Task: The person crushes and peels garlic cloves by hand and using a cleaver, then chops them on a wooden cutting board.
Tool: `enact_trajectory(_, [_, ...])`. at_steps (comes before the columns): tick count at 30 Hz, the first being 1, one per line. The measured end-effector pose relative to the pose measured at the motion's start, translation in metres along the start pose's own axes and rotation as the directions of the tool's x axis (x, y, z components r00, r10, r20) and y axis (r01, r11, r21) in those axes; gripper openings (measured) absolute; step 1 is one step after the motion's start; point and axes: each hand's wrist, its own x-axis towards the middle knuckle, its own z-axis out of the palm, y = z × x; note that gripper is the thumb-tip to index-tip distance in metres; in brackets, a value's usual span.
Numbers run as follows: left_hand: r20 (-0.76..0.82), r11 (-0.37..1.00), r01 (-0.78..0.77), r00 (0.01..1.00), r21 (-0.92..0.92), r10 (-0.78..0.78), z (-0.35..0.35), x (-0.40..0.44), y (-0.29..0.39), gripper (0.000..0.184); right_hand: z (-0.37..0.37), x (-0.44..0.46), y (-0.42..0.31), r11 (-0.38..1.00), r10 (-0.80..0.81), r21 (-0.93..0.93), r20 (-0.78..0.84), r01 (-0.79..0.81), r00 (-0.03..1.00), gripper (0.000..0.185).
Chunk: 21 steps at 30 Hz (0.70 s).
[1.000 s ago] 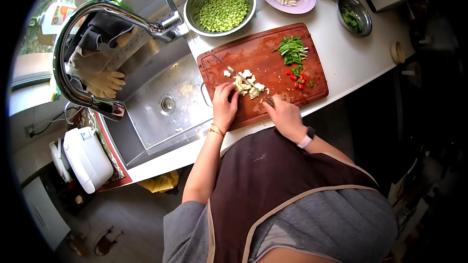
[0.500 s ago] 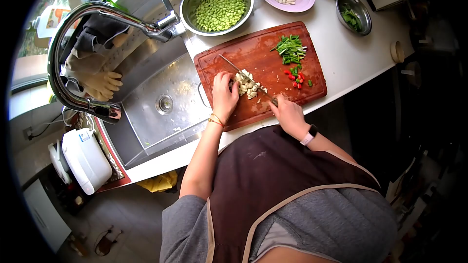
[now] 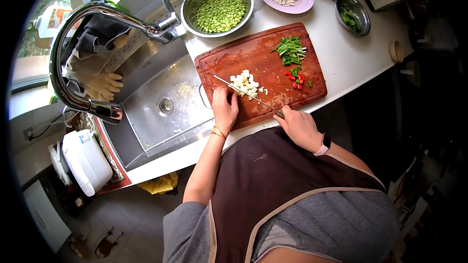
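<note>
A kitchen knife (image 3: 249,95) is in my right hand (image 3: 301,127), whose fingers wrap round its handle. Its blade slants across the wooden cutting board (image 3: 219,65), along the near side of a pile of chopped garlic (image 3: 243,82). Close to the blade, my left hand (image 3: 225,109) rests at the board's near left with fingers curled together; what they hold, if anything, is hidden. Farther right on the board lie cut green scallions (image 3: 291,50) and chopped red and green chilies (image 3: 297,78).
Left of the board is a steel sink (image 3: 151,126) under a curved chrome faucet (image 3: 56,63). Behind the board stand a metal bowl of green beans (image 3: 184,17) and a pink plate with pale pieces (image 3: 308,0). A small metal bowl with greens (image 3: 366,22) is at the far right.
My right hand has drawn the knife toward me and slightly right, from among the garlic to its near side. My left hand has shifted slightly nearer my body.
</note>
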Motion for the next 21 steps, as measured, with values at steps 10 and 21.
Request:
enact_trajectory(10, [-0.047,0.999,-0.020,0.999,0.046,0.022,0.003,-0.003,-0.003,0.015,0.054,0.028,0.000,0.999,-0.038,0.006,-0.044,0.039,0.998,0.028])
enact_trajectory(21, [-0.061,0.996,0.068,0.996,-0.053,-0.071,-0.011,-0.003,0.006,0.009,0.038,0.027,0.005,0.964,0.024,0.265,-0.204,0.032,0.979,0.029])
